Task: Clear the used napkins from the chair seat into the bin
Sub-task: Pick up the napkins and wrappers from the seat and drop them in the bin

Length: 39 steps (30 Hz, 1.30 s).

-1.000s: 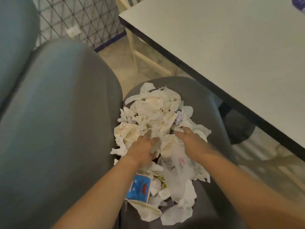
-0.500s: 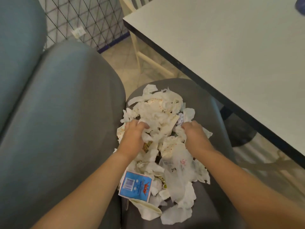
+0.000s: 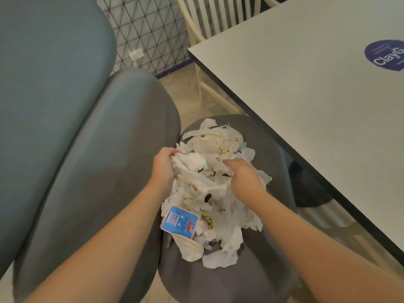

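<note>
Two large surfaces bound my working space: a padded bench seat (image 3: 91, 171) on the left and the tabletop (image 3: 317, 119) on the right, its dark edge overhanging the grey chair seat (image 3: 269, 149). Open floor shows only beyond the chair's far rim. I see the used napkins (image 3: 218, 193) heaped across the seat middle, a blue printed wrapper (image 3: 180, 221) at the pile's near left. My left hand (image 3: 164, 167) grips a wad at the pile's left edge, fingers curled. My right hand (image 3: 244, 176) curls into the pile's right side, clutching paper.
</note>
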Motion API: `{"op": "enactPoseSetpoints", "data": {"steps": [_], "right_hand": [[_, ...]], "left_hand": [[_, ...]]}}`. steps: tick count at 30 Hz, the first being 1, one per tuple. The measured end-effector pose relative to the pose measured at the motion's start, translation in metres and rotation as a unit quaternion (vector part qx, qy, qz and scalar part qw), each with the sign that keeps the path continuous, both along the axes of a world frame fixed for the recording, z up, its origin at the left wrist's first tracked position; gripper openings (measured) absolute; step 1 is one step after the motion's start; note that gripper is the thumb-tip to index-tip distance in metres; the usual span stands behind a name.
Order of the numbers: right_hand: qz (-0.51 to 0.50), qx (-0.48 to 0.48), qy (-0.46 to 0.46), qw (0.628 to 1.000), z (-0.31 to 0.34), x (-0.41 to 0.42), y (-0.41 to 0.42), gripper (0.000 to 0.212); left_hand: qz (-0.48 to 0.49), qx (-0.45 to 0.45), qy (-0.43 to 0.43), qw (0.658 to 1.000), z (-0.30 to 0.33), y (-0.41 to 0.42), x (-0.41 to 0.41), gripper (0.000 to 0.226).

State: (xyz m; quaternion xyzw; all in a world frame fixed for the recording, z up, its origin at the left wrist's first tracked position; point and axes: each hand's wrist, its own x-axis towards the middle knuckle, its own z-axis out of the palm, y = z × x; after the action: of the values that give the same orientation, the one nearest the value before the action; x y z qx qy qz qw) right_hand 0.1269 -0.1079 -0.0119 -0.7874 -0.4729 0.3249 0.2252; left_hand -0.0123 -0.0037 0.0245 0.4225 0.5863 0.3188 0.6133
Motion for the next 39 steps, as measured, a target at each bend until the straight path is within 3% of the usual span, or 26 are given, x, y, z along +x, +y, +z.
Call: {"op": "enactPoseSetpoints", "data": {"steps": [2, 6, 12, 16, 19, 22, 29, 35, 39], "right_hand": [[0.01, 0.011, 0.007, 1.0, 0.007, -0.007, -0.001, 0.063], [-0.001, 0.017, 0.02, 1.0, 0.015, -0.018, -0.011, 0.058], [-0.048, -0.017, 0.023, 0.998, 0.012, -0.023, -0.042, 0.048], [-0.148, -0.006, 0.068, 0.987, 0.028, -0.028, -0.078, 0.045], [-0.181, -0.035, 0.031, 0.982, 0.032, -0.031, -0.107, 0.048], [-0.217, -0.053, 0.017, 0.975, 0.036, -0.03, -0.138, 0.047], [-0.274, -0.07, 0.038, 0.958, 0.05, -0.019, -0.238, 0.038], [-0.335, -0.057, 0.062, 0.938, 0.042, -0.003, -0.332, 0.038], [-0.396, -0.038, 0.105, 0.911, 0.021, 0.006, -0.412, 0.036]], "left_hand": [[-0.037, -0.043, -0.028, 0.998, 0.004, -0.012, 0.004, 0.035], [-0.171, -0.04, 0.012, 0.984, -0.001, -0.031, 0.009, 0.056], [-0.258, -0.072, -0.024, 0.963, -0.01, -0.053, 0.004, 0.017], [-0.323, -0.055, -0.035, 0.944, 0.0, -0.069, 0.0, 0.023], [-0.367, -0.052, -0.018, 0.929, 0.007, -0.084, 0.003, 0.016], [-0.429, -0.051, -0.008, 0.902, 0.014, -0.108, 0.01, 0.005], [-0.549, -0.013, 0.058, 0.834, 0.019, -0.189, 0.049, 0.036], [-0.637, 0.029, 0.086, 0.765, 0.016, -0.288, 0.094, 0.022], [-0.688, -0.02, 0.071, 0.722, -0.007, -0.367, 0.117, 0.025]]}}
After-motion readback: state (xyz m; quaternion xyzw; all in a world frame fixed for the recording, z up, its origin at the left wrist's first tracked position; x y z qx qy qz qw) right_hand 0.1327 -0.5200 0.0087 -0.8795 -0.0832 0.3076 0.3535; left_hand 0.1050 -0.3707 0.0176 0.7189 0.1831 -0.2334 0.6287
